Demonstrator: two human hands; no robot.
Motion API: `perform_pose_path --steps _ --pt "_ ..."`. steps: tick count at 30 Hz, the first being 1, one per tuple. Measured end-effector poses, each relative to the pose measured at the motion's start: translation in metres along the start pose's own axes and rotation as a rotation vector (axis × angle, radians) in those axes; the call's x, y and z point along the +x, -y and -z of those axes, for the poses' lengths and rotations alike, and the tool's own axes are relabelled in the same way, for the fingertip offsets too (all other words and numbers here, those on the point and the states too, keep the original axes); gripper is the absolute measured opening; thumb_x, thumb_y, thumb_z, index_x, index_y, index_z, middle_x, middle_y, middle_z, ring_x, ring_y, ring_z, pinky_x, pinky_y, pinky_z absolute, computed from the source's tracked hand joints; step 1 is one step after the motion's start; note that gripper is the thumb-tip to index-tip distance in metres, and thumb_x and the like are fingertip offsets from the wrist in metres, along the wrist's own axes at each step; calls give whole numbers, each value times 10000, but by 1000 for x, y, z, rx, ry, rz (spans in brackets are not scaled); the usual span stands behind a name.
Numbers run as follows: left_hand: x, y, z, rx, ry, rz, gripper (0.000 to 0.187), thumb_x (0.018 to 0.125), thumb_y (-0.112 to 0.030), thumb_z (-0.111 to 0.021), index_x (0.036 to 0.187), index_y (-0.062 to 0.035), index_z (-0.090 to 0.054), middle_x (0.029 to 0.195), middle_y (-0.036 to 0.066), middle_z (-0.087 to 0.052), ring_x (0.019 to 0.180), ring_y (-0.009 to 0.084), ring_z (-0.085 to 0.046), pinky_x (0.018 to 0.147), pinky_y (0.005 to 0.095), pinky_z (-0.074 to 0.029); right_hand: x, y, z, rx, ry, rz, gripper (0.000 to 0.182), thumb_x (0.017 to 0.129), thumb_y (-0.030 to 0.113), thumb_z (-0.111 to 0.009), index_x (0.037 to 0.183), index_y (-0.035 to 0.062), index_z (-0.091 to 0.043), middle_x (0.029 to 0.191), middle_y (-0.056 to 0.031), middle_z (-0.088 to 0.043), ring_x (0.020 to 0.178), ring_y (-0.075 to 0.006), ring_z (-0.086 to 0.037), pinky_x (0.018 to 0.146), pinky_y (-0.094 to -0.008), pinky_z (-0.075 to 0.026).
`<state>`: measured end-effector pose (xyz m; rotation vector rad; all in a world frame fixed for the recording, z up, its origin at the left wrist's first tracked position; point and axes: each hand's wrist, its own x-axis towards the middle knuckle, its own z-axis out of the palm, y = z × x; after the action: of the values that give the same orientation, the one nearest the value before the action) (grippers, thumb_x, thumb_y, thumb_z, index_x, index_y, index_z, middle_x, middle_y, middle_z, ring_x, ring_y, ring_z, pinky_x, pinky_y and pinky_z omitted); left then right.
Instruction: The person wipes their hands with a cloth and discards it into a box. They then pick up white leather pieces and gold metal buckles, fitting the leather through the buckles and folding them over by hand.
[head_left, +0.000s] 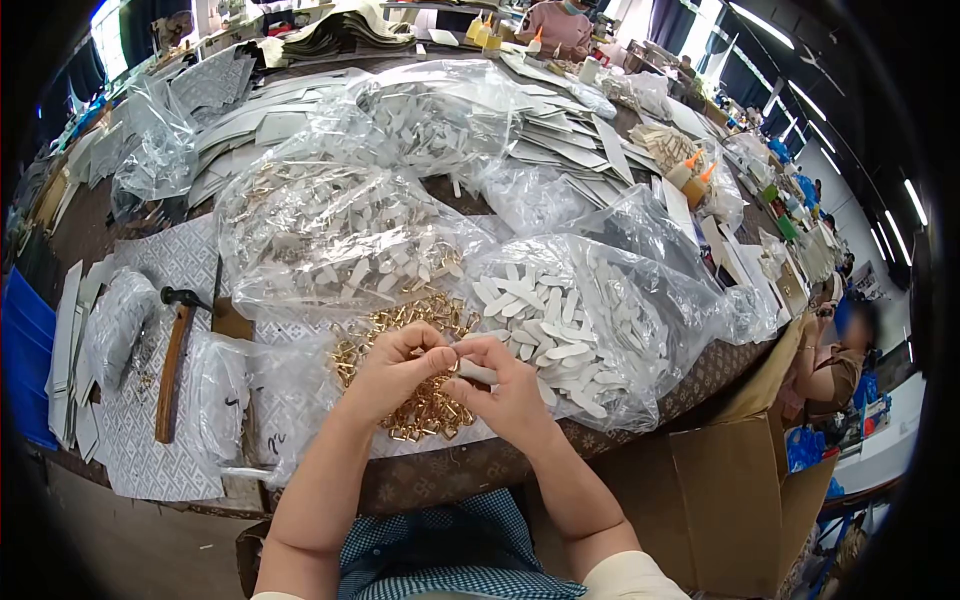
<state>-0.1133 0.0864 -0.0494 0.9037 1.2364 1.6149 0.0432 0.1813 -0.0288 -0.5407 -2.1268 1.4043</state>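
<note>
Over the pile of gold metal buckles point(415, 415), my two hands meet fingertip to fingertip. A pale short strap point(478, 372) shows between the fingers of my right hand point(508, 400), which are closed on it. My left hand point(395, 372) pinches a small gold buckle point(456, 366) at the strap's end; fingers cover most of it. Right of the buckles, many more white straps point(550, 325) spill from an opened clear plastic bag point(640, 330). Behind my hands lies another clear bag point(330, 230) filled with straps and some gold buckles.
A hammer point(175, 370) with a wooden handle lies at the left, near wrapped plastic packets point(215, 390). Stacked grey-white sheets point(570, 135) and further bags cover the table's back. A cardboard box point(720, 490) stands at the right edge. Other people point(560, 30) sit at the back and right.
</note>
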Motion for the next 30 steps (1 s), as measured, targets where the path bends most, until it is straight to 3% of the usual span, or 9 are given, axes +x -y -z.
perform_pose_path --steps 4,7,9,12,13,19,22,27,30 --pt "1 2 -3 204 -15 -2 154 963 -169 -624 883 -39 -605 747 -42 -564 659 34 -511 574 209 -414 5 -6 -2 -159 -18 -56 275 853 181 -729 1041 47 -580 827 -120 -704 745 -217 -702 656 -316 -533" --pt "-1 1 -7 174 -91 58 166 975 -160 -596 883 -22 -584 746 -15 -586 628 52 -545 544 219 -448 8 -8 -7 -138 -33 8 241 869 144 -687 1061 43 -582 843 -127 -710 732 -217 -705 653 -320 -540" --pt "0 -2 -6 156 -100 86 158 971 -144 -589 884 -14 -572 748 7 -600 627 70 -586 538 226 -484 13 -5 -7 -79 21 -112 238 867 85 -676 1077 1 -604 896 -100 -731 777 -103 -674 682 -256 -537" --pt "1 -3 -7 114 -153 77 154 959 -138 -569 883 -4 -563 754 17 -605 643 85 -612 559 227 -503 20 -9 -7 -92 14 -198 219 876 107 -688 1022 -25 -594 821 -89 -721 694 -82 -652 609 -232 -522" --pt "1 0 -5 97 -168 70 155 959 -136 -564 880 -3 -559 757 20 -607 645 88 -618 558 228 -504 23 -4 -6 -82 39 -226 233 855 144 -678 1012 -1 -587 805 -123 -722 720 -184 -710 642 -296 -540" --pt "5 2 1 35 -298 8 176 977 -156 -545 869 -17 -546 735 42 -615 579 98 -608 526 231 -488 52 -13 -7 52 169 -121 211 852 98 -585 1025 -23 -582 757 -140 -681 648 -175 -658 609 -313 -516" --pt "8 4 6 -22 -388 -49 167 973 -151 -551 871 -20 -537 749 50 -622 560 100 -599 514 231 -482 73 -9 -4 -201 202 -74 203 869 103 -665 1000 -32 -590 764 -42 -663 667 -58 -594 590 -233 -484" --pt "10 1 11 -87 -515 -125 272 986 -242 -606 1026 26 -607 813 46 -639 632 102 -604 556 228 -474 108 -5 -8 -219 193 52 298 845 189 -730 1037 -17 -631 821 -59 -671 711 -77 -584 633 -247 -486" --pt "12 9 15 373 -560 -213 258 958 -234 -637 1006 19 -646 848 57 -646 704 123 -612 626 266 -487 132 -1 3 -247 127 120 445 848 215 -739 1222 11 -610 1004 -110 -708 793 -148 -652 721 -288 -526"
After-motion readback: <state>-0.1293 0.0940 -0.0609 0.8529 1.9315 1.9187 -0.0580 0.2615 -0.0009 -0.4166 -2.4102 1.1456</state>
